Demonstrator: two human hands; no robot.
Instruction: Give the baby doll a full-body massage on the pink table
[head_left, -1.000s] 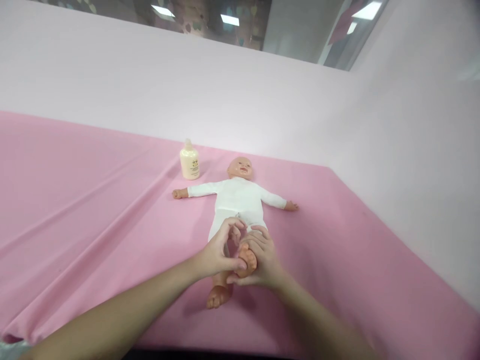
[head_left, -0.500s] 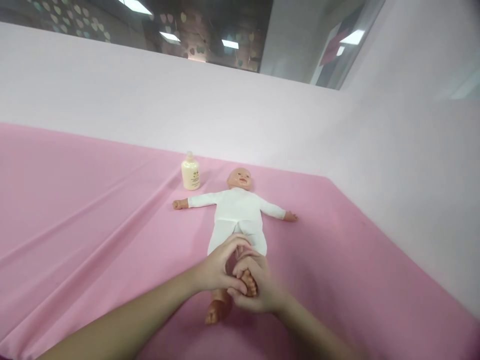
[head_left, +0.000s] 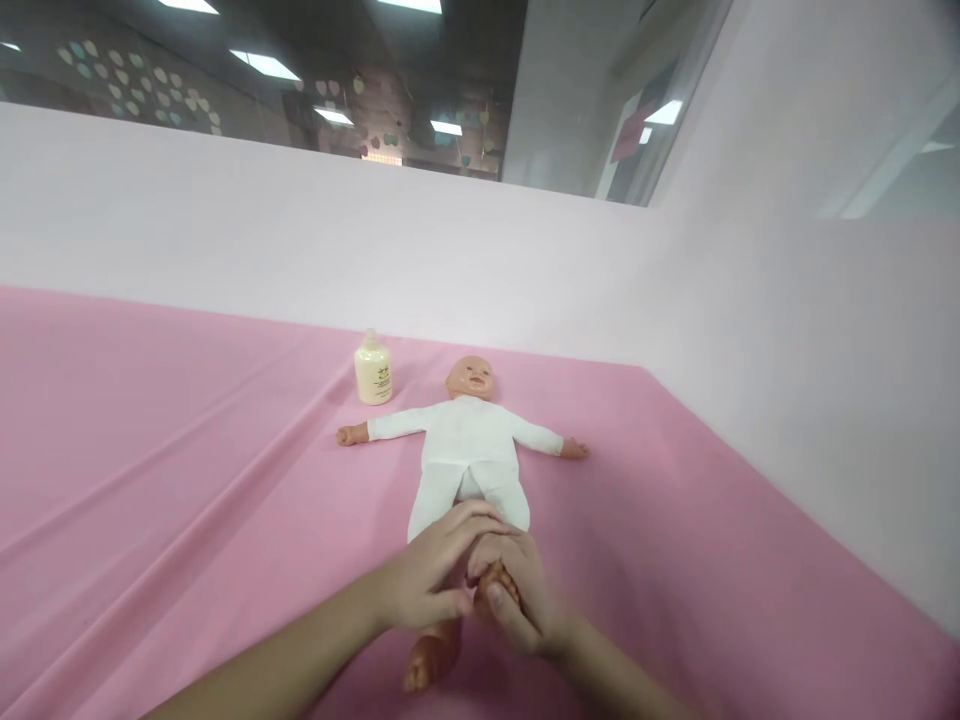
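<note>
A baby doll (head_left: 472,432) in a white suit lies on its back, arms spread and head toward the wall. My right hand (head_left: 534,598) is wrapped round the doll's raised foot (head_left: 504,577), the thumb lying across the sole and the toes showing above it. Just left of it, my left hand (head_left: 427,572) arches over with long fingers reaching to the back of my right hand; its thumb sticks out apart from the foot. Both hands hide part of the doll's legs. The doll's other bare foot (head_left: 426,662) rests below my left hand.
A pump-less looking bottle of pale yellow liquid (head_left: 373,375) stands by the doll's head, on the left. Pink cloth (head_left: 187,440) with long creases covers the surface. White walls (head_left: 315,245) rise behind and on the right, with a window (head_left: 405,90) above.
My left thumb has come away from the doll's foot, and its fingers have straightened. My right thumb has moved up onto the sole. The view has tilted upward a little.
</note>
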